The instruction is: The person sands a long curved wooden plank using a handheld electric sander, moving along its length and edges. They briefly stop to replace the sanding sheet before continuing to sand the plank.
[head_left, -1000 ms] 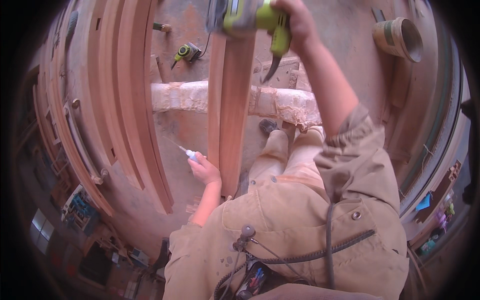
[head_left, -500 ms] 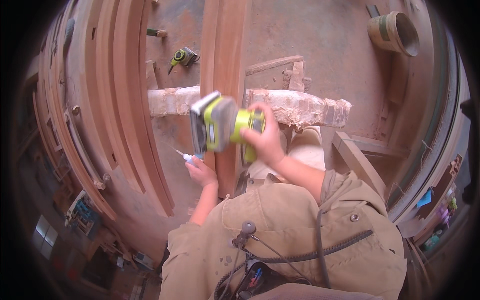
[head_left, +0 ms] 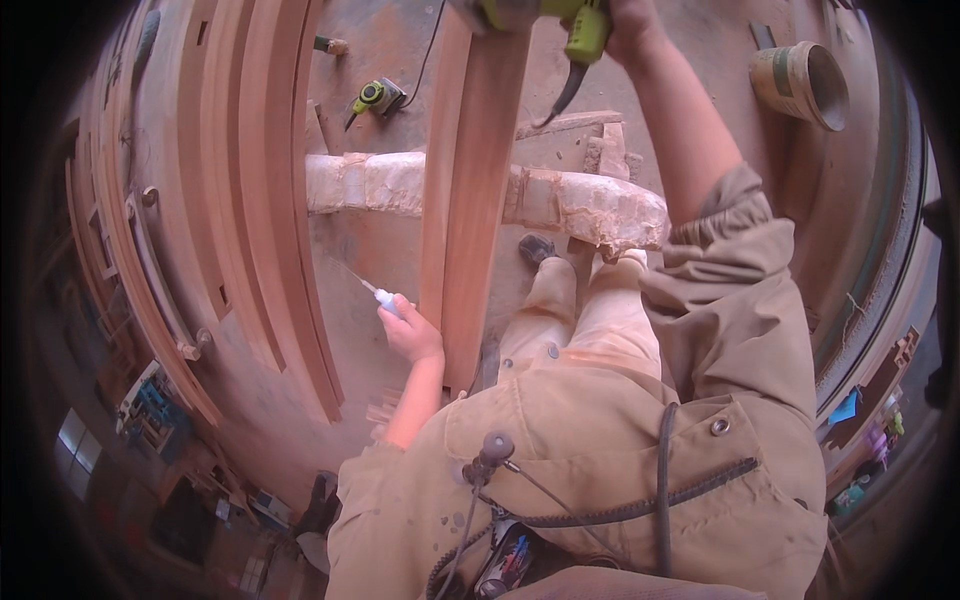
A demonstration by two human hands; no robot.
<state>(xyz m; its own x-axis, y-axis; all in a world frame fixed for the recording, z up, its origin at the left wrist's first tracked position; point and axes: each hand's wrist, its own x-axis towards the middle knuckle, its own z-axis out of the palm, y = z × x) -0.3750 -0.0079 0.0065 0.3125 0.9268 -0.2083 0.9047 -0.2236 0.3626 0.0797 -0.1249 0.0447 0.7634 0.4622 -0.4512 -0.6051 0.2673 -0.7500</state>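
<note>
My left hand (head_left: pixel 413 332) is closed around a small white bottle with a long thin nozzle (head_left: pixel 385 298), tipped up and to the left. It is beside the near end of a long reddish wooden beam (head_left: pixel 478 200). At the top edge of the view my right hand (head_left: pixel 632 28) grips a green power sander (head_left: pixel 588 32); its fingers are partly cut off. The sander's body is over the far part of the beam and mostly out of view, with a black cord stub hanging from its handle. The beam lies across a wrapped, dusty crosspiece (head_left: pixel 395 185).
Several long wooden boards (head_left: pixel 265 200) stand in a row at the left. A second green sander (head_left: pixel 378 97) with a cord lies on the floor beyond. At the far right a dusty bucket (head_left: pixel 800 85) lies tilted. Wood offcuts (head_left: pixel 610 150) are behind the crosspiece.
My right hand has carried the sander away from me, along the beam to the top edge, with the arm stretched out. My left hand stays low, still holding the bottle.
</note>
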